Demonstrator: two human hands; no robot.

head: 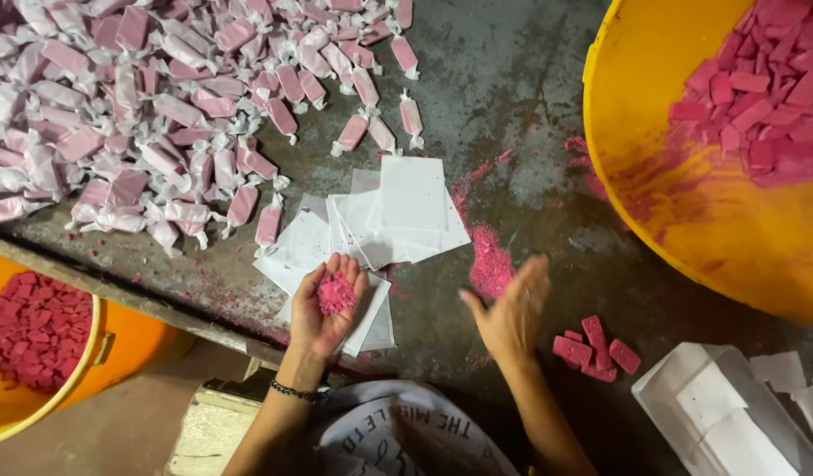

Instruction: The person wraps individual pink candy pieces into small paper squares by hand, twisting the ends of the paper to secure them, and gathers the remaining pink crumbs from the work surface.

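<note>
Head view: pink crumbs (337, 294) cupped in left hand (323, 308); right hand (510, 316) apart.

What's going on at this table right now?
A person's left hand cups pink crumbs over a stack of white paper squares. The right hand is blurred beside a crumb pile and a few pink bars. Wrapped pieces are heaped at the back.

Bare forearms, no sleeves reaching the wrists. Left hand (325, 304) and right hand (510, 316) ungloved, without rings. Thin dark beaded bracelet (296, 390) round the left wrist. Pale grey top (406, 436) with dark printed lettering.
</note>
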